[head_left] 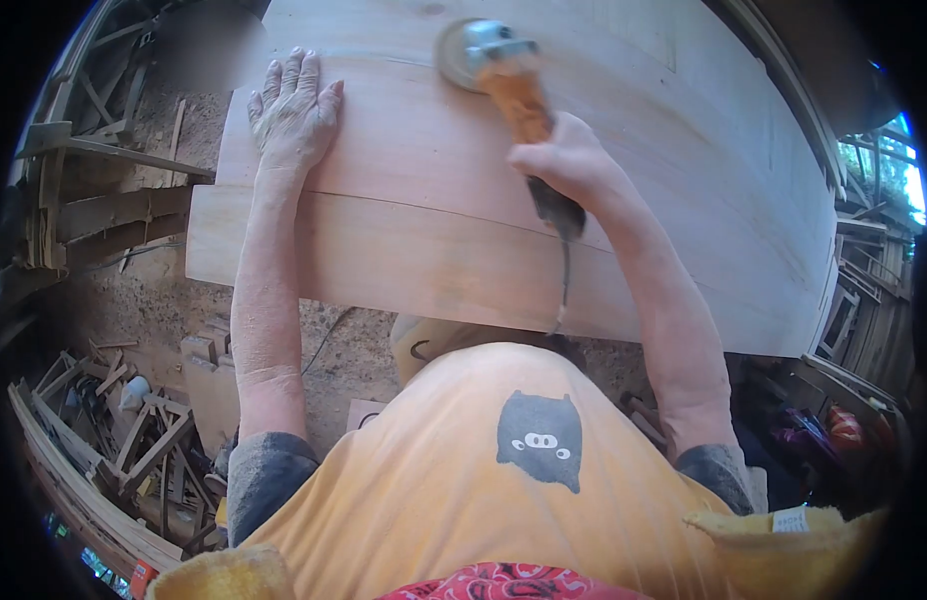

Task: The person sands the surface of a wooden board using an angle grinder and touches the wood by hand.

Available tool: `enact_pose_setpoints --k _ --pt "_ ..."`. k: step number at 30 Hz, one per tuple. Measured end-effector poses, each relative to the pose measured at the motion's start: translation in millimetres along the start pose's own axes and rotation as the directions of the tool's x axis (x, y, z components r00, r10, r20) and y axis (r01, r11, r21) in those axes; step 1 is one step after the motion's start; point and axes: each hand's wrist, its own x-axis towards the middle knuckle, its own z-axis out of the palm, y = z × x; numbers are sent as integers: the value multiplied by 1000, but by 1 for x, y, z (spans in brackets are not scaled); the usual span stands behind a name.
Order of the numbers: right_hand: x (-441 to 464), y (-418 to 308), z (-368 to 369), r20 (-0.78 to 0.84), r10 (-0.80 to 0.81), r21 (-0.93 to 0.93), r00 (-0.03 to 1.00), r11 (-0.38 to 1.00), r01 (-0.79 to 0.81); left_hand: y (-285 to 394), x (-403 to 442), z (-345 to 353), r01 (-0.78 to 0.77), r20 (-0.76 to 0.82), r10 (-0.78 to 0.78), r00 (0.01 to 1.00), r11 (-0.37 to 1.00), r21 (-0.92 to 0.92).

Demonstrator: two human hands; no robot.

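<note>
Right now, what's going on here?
A person is working at a broad wooden panel. The right hand has its grip around an orange power tool, whose round disc is over the panel; motion blur hides whether it touches. The left hand lies flat on the wood near the panel's left edge. A cord runs from the tool toward the panel's near edge. Wood scraps lie down to the left.

Broad wooden panel (414, 165) beneath the flat left hand (296, 112) and grinder (524, 105)
</note>
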Motion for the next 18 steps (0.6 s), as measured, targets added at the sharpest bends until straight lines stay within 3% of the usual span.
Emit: enact_pose_setpoints --k 5,11,13,18 --pt "16 -30 11 -6 43 -46 999 998 -43 -21 6 3 -10 -24 14 1000 985 170" --pt "-53 93 -54 -199 95 61 975 995 -85 -32 11 7 53 45 -62 997 984 171" --pt "-87 132 -86 -216 281 134 935 957 -257 -24 11 10 90 53 -101 993 980 178" --pt "-128 179 -113 -332 292 363 897 917 -165 -20 7 18 158 38 -169 985 966 205"
